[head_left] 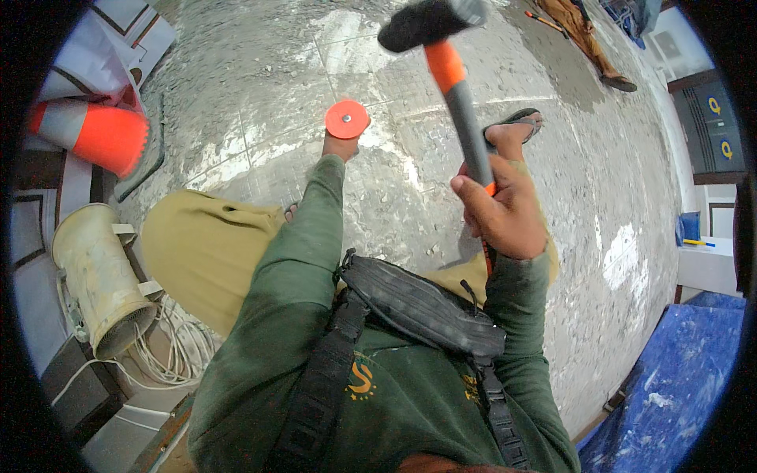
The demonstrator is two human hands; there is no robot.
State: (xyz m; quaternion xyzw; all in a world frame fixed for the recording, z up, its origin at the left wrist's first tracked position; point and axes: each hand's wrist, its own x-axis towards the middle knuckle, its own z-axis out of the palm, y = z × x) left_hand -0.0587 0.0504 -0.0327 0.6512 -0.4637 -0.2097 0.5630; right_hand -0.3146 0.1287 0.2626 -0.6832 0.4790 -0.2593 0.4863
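My right hand (511, 209) grips a hammer (467, 118) by its grey and orange handle. The black head is raised above the floor and slightly blurred. Ahead and to the left, my left hand (341, 148) is wrapped around a chisel with a round orange hand guard (341, 126). A metal striking end shows at the guard's middle; the guard hides most of my fingers and the blade. Under both hands lies a rough grey floor (394, 213) with white patches and rubble, and the hammer head is apart from the chisel.
An orange and white traffic cone (102, 134) lies at the left. Near it are a cream cylindrical blower (102, 276) and coiled white cable (177, 347). Another person's leg (583, 39) and an orange-black tool (546, 24) are far right. Blue sheeting (670, 386) covers something near right.
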